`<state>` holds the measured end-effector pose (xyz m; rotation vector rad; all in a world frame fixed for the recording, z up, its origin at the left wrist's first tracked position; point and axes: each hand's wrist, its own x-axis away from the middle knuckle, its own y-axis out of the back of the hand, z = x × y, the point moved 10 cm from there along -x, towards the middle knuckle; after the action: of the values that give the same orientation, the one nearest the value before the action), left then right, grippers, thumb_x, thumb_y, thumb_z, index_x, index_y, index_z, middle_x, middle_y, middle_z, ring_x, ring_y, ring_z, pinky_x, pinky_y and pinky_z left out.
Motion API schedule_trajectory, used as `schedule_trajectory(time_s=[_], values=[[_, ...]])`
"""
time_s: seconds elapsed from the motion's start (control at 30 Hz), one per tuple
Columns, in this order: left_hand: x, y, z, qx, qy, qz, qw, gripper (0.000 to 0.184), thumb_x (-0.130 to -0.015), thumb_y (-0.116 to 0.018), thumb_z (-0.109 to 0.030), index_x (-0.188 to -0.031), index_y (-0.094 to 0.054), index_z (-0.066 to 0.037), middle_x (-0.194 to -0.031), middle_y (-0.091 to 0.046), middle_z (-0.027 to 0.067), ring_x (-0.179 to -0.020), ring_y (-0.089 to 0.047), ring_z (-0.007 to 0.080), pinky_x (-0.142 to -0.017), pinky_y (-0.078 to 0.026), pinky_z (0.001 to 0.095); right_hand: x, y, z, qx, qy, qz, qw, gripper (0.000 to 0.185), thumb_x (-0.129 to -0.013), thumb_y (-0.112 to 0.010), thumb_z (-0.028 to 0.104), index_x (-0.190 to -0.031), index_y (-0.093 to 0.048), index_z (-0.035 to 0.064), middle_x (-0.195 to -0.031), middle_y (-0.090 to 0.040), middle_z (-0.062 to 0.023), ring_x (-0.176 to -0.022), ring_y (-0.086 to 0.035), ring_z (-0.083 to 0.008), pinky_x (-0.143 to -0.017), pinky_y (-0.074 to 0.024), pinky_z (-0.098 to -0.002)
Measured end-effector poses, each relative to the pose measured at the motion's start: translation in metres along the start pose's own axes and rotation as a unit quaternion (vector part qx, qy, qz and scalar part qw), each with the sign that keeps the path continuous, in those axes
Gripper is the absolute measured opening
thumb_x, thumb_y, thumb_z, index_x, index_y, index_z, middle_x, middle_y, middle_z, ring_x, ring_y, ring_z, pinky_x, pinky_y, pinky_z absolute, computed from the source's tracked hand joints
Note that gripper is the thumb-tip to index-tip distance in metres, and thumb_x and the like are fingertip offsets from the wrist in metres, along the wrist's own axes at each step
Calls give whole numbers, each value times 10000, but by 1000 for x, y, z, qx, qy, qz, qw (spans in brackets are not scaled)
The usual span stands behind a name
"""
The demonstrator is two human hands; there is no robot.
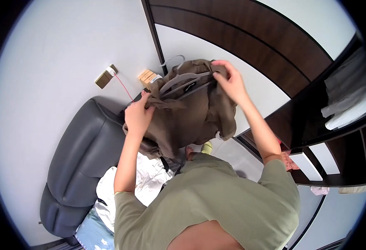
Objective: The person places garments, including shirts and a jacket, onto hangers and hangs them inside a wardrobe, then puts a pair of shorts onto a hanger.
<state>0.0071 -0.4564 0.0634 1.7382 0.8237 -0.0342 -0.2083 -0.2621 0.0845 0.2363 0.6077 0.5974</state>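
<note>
A brown jacket (187,121) hangs spread out in front of me, its collar opening facing up. Inside that opening lies a grey hanger (182,77), with its metal hook standing up above the collar. My left hand (138,116) is closed on the jacket's left shoulder edge, fingers pinching the cloth. At the opposite shoulder, my right hand (232,83) grips the fabric near the hanger's end. A dark label shows inside the neck. The lower part of the jacket hangs down toward the floor.
A dark grey padded headboard (87,154) stands at the left, with white clothes (143,177) and a blue floral cloth (95,229) beside it. An open wardrobe (316,108) with hanging garments (352,91) is at the right. A charger (111,71) sits in the wall socket.
</note>
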Motion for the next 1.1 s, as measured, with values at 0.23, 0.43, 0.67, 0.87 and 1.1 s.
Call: schedule_trajectory(time_s=[0.23,0.43,0.67,0.87,1.1], values=[[17,-17,-49,20,-113,83,990,383,-675,-647,-142,-1052,-577,-130,-670,-603,120,-648,-596,313,-579,-457,413,-1,33,17,-100,82,-170,977,149,-827,-502,-13,-926,-609,23,-920,-591,-53,-844,-543,-137,-730,-411,-239],[4,-14,-14,111,3,20,994,398,-667,-645,-139,-1063,-606,-121,-667,-597,137,-644,-592,307,-597,-462,387,25,-7,72,129,188,-66,971,271,-720,-574,6,-958,-617,128,-781,-604,-38,-557,-569,-195,-517,-465,-282],[0,-2,2,111,13,53,992,418,-646,-640,-123,-1063,-614,-118,-685,-600,153,-654,-595,301,-603,-464,371,55,-7,56,195,237,-69,949,492,-649,-713,157,-1120,-571,157,-805,-611,-50,-747,-595,-230,-665,-484,-327],[-3,4,-21,139,-36,60,988,379,-662,-632,-142,-1037,-615,-92,-704,-611,147,-661,-598,301,-612,-469,366,13,-4,66,242,214,58,945,423,-644,-741,321,-991,-612,116,-838,-635,-84,-786,-600,-273,-681,-469,-334],[1,7,-31,109,-61,14,992,311,-700,-627,-194,-989,-636,-81,-665,-612,119,-610,-592,290,-566,-461,367,16,-19,48,270,198,145,931,308,-686,-716,362,-745,-630,72,-616,-597,-87,-582,-582,-270,-506,-426,-337]])
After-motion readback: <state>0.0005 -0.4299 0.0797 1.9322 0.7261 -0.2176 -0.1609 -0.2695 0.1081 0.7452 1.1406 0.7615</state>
